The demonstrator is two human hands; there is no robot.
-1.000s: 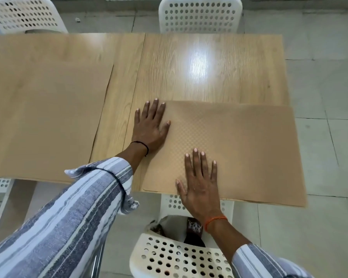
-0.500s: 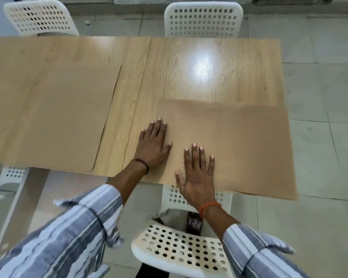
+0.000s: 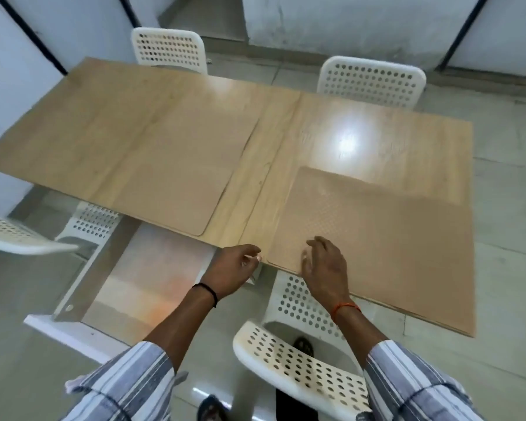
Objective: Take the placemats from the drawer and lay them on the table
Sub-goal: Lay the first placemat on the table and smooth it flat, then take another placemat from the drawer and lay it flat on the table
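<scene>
A: Where do the mats lie?

B: The right placemat (image 3: pixel 377 238) overhangs the table (image 3: pixel 362 132) at its near edge; the left placemat (image 3: pixel 176 177) lies flat, well apart.

A: And your hands?

B: Your left hand (image 3: pixel 233 268) curls at the mat's near corner, your right hand (image 3: pixel 324 264) hovers half open over its edge; neither clearly grips. Nudge it and the overhang could slide off.

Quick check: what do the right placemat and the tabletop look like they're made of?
Right placemat: thin, flexible sheet, probably vinyl or rubbery plastic; matte tan with a fine embossed dot texture. Table: likely wood-grain laminate; light oak pattern with a glossy glare spot.
</scene>
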